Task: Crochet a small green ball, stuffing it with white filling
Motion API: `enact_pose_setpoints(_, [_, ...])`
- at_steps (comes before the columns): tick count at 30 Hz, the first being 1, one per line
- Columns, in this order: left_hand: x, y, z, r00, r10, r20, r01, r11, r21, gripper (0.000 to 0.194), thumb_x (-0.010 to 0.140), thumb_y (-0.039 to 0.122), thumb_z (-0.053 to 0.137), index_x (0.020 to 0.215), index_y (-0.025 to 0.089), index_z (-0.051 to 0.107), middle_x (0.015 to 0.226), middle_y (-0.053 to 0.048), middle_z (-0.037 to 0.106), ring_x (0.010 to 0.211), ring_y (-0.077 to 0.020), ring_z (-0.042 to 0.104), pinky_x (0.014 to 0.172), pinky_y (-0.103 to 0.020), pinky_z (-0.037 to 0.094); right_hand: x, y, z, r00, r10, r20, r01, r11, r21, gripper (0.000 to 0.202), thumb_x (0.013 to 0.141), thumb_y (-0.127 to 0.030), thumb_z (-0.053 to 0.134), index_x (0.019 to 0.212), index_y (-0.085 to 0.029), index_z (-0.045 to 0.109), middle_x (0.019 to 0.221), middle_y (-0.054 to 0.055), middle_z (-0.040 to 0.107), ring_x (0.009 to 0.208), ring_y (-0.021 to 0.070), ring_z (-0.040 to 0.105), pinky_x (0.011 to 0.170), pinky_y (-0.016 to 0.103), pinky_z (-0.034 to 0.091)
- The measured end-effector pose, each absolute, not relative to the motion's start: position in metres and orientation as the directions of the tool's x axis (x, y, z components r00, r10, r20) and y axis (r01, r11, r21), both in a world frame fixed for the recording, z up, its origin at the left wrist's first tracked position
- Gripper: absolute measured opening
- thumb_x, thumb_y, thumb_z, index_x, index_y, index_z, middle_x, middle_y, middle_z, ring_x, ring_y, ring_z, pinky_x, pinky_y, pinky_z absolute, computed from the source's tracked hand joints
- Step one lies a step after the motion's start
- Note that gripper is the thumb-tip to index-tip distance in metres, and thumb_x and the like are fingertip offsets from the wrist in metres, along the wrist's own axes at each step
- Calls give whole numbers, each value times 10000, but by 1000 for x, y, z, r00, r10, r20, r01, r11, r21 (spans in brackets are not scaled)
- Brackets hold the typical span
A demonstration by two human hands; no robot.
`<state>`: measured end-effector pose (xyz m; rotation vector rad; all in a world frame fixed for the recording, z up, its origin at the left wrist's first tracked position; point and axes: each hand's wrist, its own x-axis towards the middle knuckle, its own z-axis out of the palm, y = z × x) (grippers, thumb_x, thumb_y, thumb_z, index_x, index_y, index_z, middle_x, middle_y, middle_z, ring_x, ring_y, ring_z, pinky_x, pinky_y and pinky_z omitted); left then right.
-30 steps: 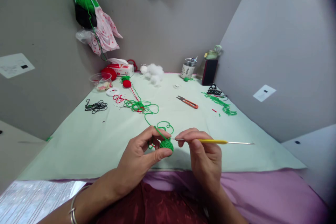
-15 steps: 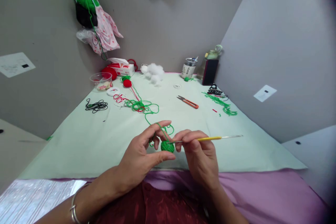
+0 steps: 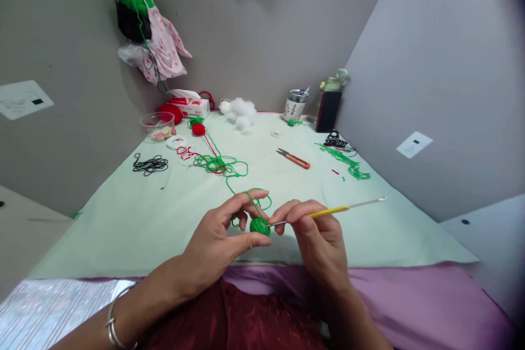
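My left hand (image 3: 223, 232) pinches a small round green crochet piece (image 3: 259, 227) between thumb and fingers. Green yarn (image 3: 232, 188) runs over its raised index finger and back to a loose tangle on the table. In my right hand (image 3: 314, 229) is a crochet hook (image 3: 328, 212) with a yellow grip, held like a pencil and tilted up to the right. One metal end meets the crochet piece at its upper right side; the other end points out over the table. Whether yarn is caught on the hook tip is too small to tell.
Orange thread snips (image 3: 293, 158) lie beyond my hands. To the left are black cord (image 3: 150, 164), a red ball (image 3: 199, 129) and a plastic tub (image 3: 158, 126). White stuffing (image 3: 241, 114), a pen tin (image 3: 294, 105) and a phone (image 3: 328, 112) stand at the back. Green strands (image 3: 346, 161) lie right.
The hook has tilted more steeply, its free end rising and shifting right. My right hand has turned slightly and moved a little right; the crochet piece has shifted slightly left and up.
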<state>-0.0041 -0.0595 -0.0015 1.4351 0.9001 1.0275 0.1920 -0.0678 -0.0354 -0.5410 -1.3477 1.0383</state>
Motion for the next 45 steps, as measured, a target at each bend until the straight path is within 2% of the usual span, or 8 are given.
enact_pose_setpoints(7, [-4, -60, 2, 326, 940, 99, -26, -95, 995, 581, 716, 246, 912, 1265, 238, 722, 884, 16, 699, 795, -157, 520, 817, -322, 429, 185, -66, -31, -53, 860, 507, -372, 455, -809, 206, 1036, -363, 598, 939, -237, 728, 876, 42, 775, 731, 171, 676, 681, 319, 553])
enact_pose_setpoints(17, [-1, -57, 1, 324, 942, 88, 13, -98, 995, 529, 697, 246, 909, 1205, 234, 762, 856, 1, 693, 799, -173, 520, 804, -325, 434, 187, -67, -32, -102, 851, 515, -369, 449, -814, 199, 1041, -366, 592, 956, -257, 735, 909, 33, 783, 767, 174, 687, 719, 333, 557])
enact_pose_setpoints(20, [-1, -57, 1, 315, 944, 97, 26, -111, 993, 529, 690, 239, 911, 1198, 233, 763, 854, 1, 693, 801, -174, 523, 809, -327, 436, 190, -70, -32, -113, 838, 534, -296, 485, -823, 201, 1060, -321, 559, 994, -255, 736, 934, 39, 775, 825, 177, 703, 763, 341, 563])
enact_pose_setpoints(24, [-1, -58, 0, 300, 946, 121, 67, -148, 987, 529, 713, 245, 900, 1218, 215, 748, 844, 5, 676, 798, -170, 538, 814, -329, 444, 194, -76, -26, -131, 793, 595, -88, 589, -804, 210, 1063, -246, 538, 1040, -251, 747, 973, 55, 782, 873, 191, 724, 790, 363, 584])
enact_pose_setpoints(31, [-2, -60, -8, 279, 930, 239, 138, -285, 949, 489, 757, 238, 852, 1231, 213, 735, 846, 1, 643, 807, -173, 583, 810, -322, 486, 195, -81, -18, -283, 661, 695, 198, 749, -632, 233, 1042, -160, 524, 1103, -242, 733, 996, 78, 786, 930, 208, 754, 770, 358, 634])
enact_pose_setpoints(35, [2, -61, -11, 220, 937, 271, 150, -307, 940, 410, 782, 182, 794, 1189, 216, 749, 881, -5, 615, 776, -153, 553, 751, -283, 493, 189, -84, -31, -316, 508, 801, 446, 825, -347, 305, 1000, -111, 555, 1237, -250, 689, 1085, 119, 797, 949, 220, 766, 760, 346, 659])
enact_pose_setpoints(38, [5, -65, -10, 185, 940, 285, 145, -313, 939, 441, 789, 149, 771, 1221, 226, 734, 870, 7, 582, 751, -141, 530, 712, -259, 488, 186, -86, -38, -339, 415, 844, 539, 821, -187, 401, 977, -91, 574, 1343, -239, 642, 1102, 151, 803, 992, 245, 774, 771, 361, 673])
enact_pose_setpoints(45, [6, -72, -11, 140, 943, 303, 99, -318, 943, 468, 818, 187, 788, 1275, 224, 698, 867, 11, 568, 743, -137, 535, 714, -255, 497, 185, -89, -40, -339, 419, 842, 537, 821, -192, 548, 989, -75, 548, 1513, -232, 503, 1177, 178, 778, 1070, 252, 758, 789, 381, 682])
